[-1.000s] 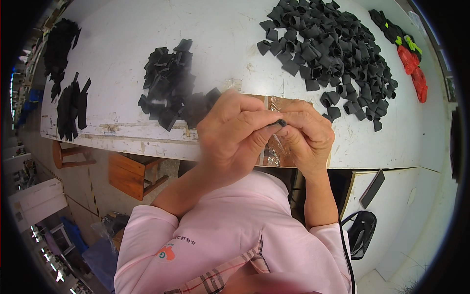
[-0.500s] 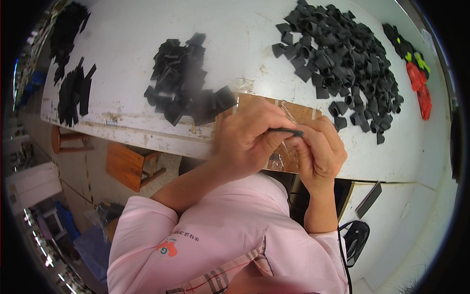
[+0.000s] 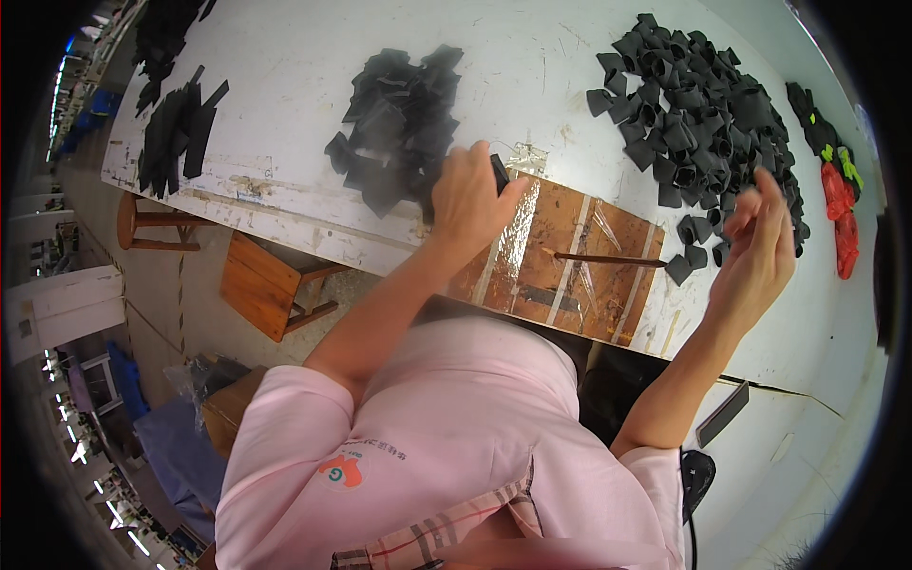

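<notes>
My left hand (image 3: 467, 201) is closed with a small black fabric piece (image 3: 500, 174) between thumb and fingers, at the right edge of a heap of flat black pieces (image 3: 394, 119). Raised over the right side of the table, my right hand (image 3: 760, 249) has its fingers stretched out and slightly blurred, with nothing seen in it. It is nearest a large pile of folded black fabric loops (image 3: 703, 119). Between my hands a thin dark stick (image 3: 608, 258) lies across a brown board (image 3: 546, 214) with clear tape strips.
Long black strips (image 3: 176, 138) lie at the table's left end. Red plastic bundles (image 3: 838, 195) and a black-and-yellow item (image 3: 807, 119) sit along the right wall. A wooden stool (image 3: 266, 285) stands beyond the front edge of the white table (image 3: 541, 57).
My hands were together over the board with a dark thin piece between them. They have parted: the left went left to the flat heap, the right went right towards the loops. The view shifted.
</notes>
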A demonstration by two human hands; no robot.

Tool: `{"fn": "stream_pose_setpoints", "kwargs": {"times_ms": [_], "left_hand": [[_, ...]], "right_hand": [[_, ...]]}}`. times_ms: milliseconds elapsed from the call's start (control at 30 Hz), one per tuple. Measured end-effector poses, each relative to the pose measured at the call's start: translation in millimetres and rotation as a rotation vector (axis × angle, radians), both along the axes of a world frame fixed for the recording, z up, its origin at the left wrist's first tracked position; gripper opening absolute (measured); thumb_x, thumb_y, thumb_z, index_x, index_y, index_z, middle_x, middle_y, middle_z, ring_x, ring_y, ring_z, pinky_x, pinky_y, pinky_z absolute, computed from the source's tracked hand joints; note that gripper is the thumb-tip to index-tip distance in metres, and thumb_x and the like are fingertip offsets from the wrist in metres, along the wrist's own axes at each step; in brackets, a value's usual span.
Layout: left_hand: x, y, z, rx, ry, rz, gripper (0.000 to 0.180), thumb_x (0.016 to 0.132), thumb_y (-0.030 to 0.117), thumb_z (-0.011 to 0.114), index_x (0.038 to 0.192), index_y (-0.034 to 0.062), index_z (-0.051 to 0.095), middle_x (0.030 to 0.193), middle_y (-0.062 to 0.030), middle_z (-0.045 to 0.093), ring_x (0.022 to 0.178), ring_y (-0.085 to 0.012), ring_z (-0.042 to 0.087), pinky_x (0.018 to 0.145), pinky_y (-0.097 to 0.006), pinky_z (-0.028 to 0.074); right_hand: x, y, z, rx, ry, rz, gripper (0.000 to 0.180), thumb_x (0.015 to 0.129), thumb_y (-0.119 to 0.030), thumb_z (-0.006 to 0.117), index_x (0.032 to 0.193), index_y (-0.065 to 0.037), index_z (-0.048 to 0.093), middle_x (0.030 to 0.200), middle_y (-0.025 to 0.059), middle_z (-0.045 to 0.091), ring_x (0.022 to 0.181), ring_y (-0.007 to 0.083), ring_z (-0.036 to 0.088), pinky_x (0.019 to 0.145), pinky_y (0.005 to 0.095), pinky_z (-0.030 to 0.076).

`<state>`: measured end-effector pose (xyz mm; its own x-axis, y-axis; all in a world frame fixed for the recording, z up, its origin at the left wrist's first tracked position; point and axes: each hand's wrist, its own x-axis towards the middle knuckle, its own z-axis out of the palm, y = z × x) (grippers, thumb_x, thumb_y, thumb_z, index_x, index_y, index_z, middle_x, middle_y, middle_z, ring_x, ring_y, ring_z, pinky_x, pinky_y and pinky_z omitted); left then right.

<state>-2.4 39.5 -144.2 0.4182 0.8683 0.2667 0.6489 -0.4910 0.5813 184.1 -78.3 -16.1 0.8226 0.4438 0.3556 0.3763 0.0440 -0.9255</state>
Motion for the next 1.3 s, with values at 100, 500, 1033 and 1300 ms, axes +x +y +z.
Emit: {"fn": "stream_pose_setpoints", "kwargs": {"times_ms": [100, 500, 1033, 1300], "left_hand": [[12, 15, -12, -0.084, 0.288, 0.039, 0.021, 0.074, 0.018, 0.060, 0.084, 0.0008, 0.053, 0.083, -0.0158, 0.051, 0.075, -0.0321, 0.053, 0.063, -0.039, 0.045], [-19, -33, 60, -1.400, -0.980, -0.122, 0.007, 0.081, 0.007, 0.056, 0.084, 0.0006, 0.054, 0.073, -0.0051, 0.058, 0.059, -0.0106, 0.057, 0.048, -0.018, 0.045], [-16, -61, 89, -1.489, -0.859, -0.573, 0.020, 0.083, 0.016, 0.054, 0.095, -0.0003, 0.054, 0.080, -0.0059, 0.057, 0.066, -0.0087, 0.054, 0.058, -0.020, 0.045], [-11, -59, 97, -1.459, -0.686, -0.616, 0.015, 0.080, 0.012, 0.058, 0.087, -0.0013, 0.056, 0.071, -0.0039, 0.057, 0.059, -0.0072, 0.054, 0.054, -0.017, 0.045]], "right_hand": [[-32, -31, -27, -0.074, 0.141, 0.232, 0.026, 0.087, -0.022, 0.050, 0.089, 0.003, 0.059, 0.063, 0.0013, 0.053, 0.052, 0.0041, 0.042, 0.048, 0.0177, 0.033], [-100, -38, -59, -0.260, -0.504, 0.272, 0.023, 0.072, -0.012, 0.066, 0.089, 0.000, 0.057, 0.079, 0.0117, 0.056, 0.066, 0.0260, 0.053, 0.056, 0.0316, 0.044], [-79, -63, -57, 0.245, 0.861, 0.621, 0.015, 0.084, -0.015, 0.055, 0.089, -0.001, 0.055, 0.078, 0.0010, 0.056, 0.072, 0.0072, 0.051, 0.068, 0.0195, 0.040], [-81, -64, -54, 0.216, 0.939, 0.690, 0.015, 0.084, -0.015, 0.056, 0.089, 0.000, 0.055, 0.079, 0.0031, 0.058, 0.070, 0.0075, 0.052, 0.065, 0.0206, 0.041]]}}
